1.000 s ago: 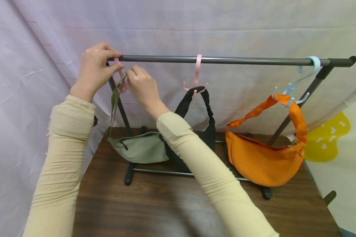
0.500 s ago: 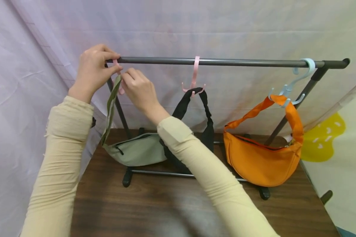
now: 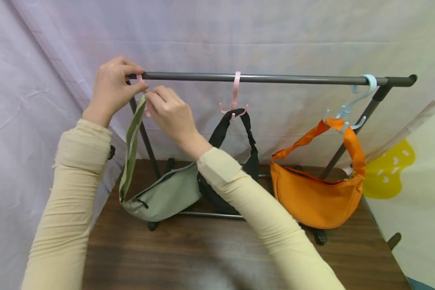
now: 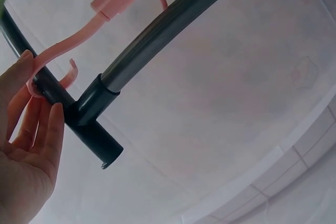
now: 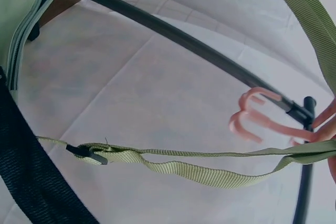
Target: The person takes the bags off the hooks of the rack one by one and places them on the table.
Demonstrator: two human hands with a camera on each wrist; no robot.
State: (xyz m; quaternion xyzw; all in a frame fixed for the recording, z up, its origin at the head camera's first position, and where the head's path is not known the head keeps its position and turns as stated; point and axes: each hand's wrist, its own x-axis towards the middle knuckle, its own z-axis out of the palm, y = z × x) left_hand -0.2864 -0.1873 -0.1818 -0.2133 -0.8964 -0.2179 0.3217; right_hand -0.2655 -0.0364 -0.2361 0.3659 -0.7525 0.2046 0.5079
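Observation:
At the rail's left end my left hand (image 3: pixel 112 88) holds the upper part of a pink hook (image 4: pixel 68 43), thumb on one side and fingers on the other. The hook loops over the dark rail, its small prongs (image 5: pixel 247 124) showing in the right wrist view. Just beside it my right hand (image 3: pixel 172 114) pinches the top of an olive webbing strap (image 3: pixel 130 149). From that strap hangs a sage green crescent bag (image 3: pixel 166 195), tilted with its left end low. My right fingertips hide whether the strap touches a prong.
On the rail (image 3: pixel 297 79), a middle pink hook (image 3: pixel 236 88) carries a black bag (image 3: pixel 252 163), partly behind my right forearm. A light blue hook (image 3: pixel 366 92) at right carries an orange bag (image 3: pixel 315 201). The rack stands on a brown wooden table (image 3: pixel 159 257), with white curtains (image 3: pixel 188 24) behind.
My right hand has shifted slightly left and down with the strap. The green bag has swung lower and toward me, tilting more. My left hand stays on the hook; the view has drifted slightly.

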